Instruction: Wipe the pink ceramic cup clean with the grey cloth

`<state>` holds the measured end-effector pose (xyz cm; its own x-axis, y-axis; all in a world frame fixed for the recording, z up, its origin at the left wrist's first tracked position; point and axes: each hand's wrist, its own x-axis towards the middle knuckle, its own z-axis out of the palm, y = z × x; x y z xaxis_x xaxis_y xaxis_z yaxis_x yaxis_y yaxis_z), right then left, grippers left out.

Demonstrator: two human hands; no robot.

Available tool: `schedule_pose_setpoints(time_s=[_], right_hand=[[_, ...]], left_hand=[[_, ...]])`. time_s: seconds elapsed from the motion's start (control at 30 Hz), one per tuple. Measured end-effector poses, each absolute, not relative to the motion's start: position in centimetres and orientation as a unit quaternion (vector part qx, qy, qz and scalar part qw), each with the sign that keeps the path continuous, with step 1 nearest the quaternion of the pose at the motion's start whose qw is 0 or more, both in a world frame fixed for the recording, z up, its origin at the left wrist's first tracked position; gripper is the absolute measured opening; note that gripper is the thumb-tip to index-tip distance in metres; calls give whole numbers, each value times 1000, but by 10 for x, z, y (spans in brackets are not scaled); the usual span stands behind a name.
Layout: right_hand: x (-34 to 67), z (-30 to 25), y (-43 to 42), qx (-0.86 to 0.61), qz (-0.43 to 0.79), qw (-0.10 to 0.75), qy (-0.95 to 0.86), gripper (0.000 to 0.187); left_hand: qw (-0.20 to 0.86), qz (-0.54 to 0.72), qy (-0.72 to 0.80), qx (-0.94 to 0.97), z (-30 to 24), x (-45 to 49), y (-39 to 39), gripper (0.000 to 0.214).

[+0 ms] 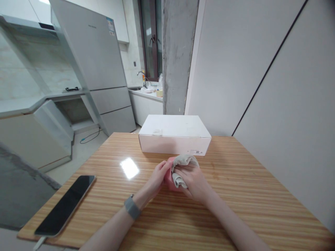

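My two bare hands met in front of me, low over a wood-grain table. My left hand, a grey band on its wrist, gripped the left edge of a small pink object, thumb uppermost. My right hand grasped a bunched grey-white cloth, its fingers reaching into the folds and pressing toward the pink object. That object sat between my hands, partly hidden by the cloth; I could not tell exactly what it was, or whether it touched the tabletop.

Just beyond my hands stood a closed white box. Well to the left of my left hand lay a dark-screened phone with a white cable at its near end.

The step in hand seemed to be wiping the pink object. A further stroke, I judged, called for a steady left grip while the right hand slid the cloth over the surface.
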<state>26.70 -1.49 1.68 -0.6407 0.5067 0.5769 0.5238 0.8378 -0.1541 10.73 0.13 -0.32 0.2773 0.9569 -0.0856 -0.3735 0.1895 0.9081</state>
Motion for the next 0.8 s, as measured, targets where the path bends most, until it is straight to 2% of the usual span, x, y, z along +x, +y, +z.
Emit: schedule_pose_setpoints(time_s=[0.13, 0.3, 0.43, 0.53, 0.67, 0.8], right_hand=[[266, 17, -18, -323, -37, 316, -891, 28], [268, 17, -18, -328, -87, 337, -878, 32], [276, 16, -13, -286, -60, 333, -896, 31], [277, 12, -11, -253, -24, 330, -909, 31], [270, 5, -15, -238, -14, 308, -921, 28], [265, 3, -16, -237, -15, 308, -921, 26]], left_hand=[[692, 507, 345, 380, -8, 114, -2, 35], [712, 523, 290, 369, -7, 120, -7, 50], [768, 473, 247, 355, -2, 114, -4, 49], [781, 415, 299, 358, 0, 105, 1, 56], [738, 343, 403, 419, 1, 94, 5, 60], [689, 354, 426, 467, 2, 90, 6, 53]])
